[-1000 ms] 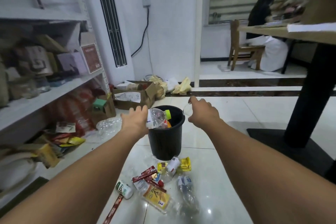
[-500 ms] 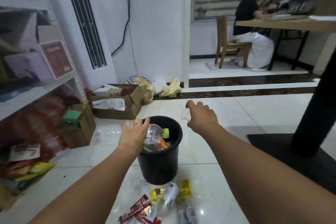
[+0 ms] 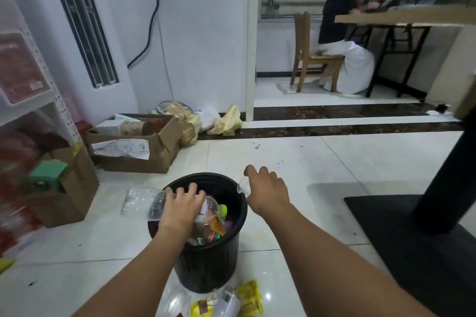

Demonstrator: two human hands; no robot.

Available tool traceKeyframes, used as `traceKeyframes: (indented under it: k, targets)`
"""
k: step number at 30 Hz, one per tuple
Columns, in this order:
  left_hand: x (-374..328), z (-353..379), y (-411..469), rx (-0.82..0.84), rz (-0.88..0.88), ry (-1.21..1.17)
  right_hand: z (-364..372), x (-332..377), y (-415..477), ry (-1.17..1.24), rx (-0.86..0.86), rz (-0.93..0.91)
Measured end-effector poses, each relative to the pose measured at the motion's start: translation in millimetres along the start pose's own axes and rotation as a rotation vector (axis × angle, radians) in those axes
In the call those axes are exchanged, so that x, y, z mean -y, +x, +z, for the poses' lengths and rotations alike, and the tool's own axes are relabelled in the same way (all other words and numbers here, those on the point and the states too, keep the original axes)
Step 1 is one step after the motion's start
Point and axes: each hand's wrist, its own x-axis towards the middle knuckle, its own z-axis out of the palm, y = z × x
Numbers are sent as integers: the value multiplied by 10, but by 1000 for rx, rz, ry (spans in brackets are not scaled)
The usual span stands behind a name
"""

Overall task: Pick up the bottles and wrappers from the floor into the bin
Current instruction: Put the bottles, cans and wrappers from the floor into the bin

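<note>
Litter half fills the black ribbed bin [image 3: 208, 267] on the tiled floor [image 3: 296, 162]. The left hand [image 3: 180, 211] curls its fingers over a clear plastic bottle [image 3: 144, 201] lying across the bin's left rim, its yellow-green cap [image 3: 222, 210] over the opening. The right hand [image 3: 268, 193] grasps a small clear plastic piece [image 3: 243, 186] at the right rim. Yellow wrappers [image 3: 251, 298] lie just before the bin.

Left hand [image 3: 180, 210] covers bottle [image 3: 144, 199] midsection. Right hand [image 3: 268, 194] hides most of clear item [image 3: 243, 186]: unidentifiable. Bottom edge crops wrappers [image 3: 249, 298].
</note>
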Motion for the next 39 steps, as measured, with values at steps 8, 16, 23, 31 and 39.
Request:
traceKeyframes:
  k: [8, 16, 23, 31, 39]
  targets:
    - [-241, 131, 358, -29, 90, 23, 64, -81, 236, -60, 13, -12]
    - [-73, 224, 373, -48, 99, -65, 162, 0, 322, -53, 16, -30]
    - [272, 332, 302, -176, 24, -167, 360, 139, 328, 13, 25, -31]
    - [462, 474, 190, -162, -128, -361, 675, 454, 373, 89, 51, -81]
    - [503, 527, 113, -162, -171, -371, 862, 546, 372, 77, 112, -78]
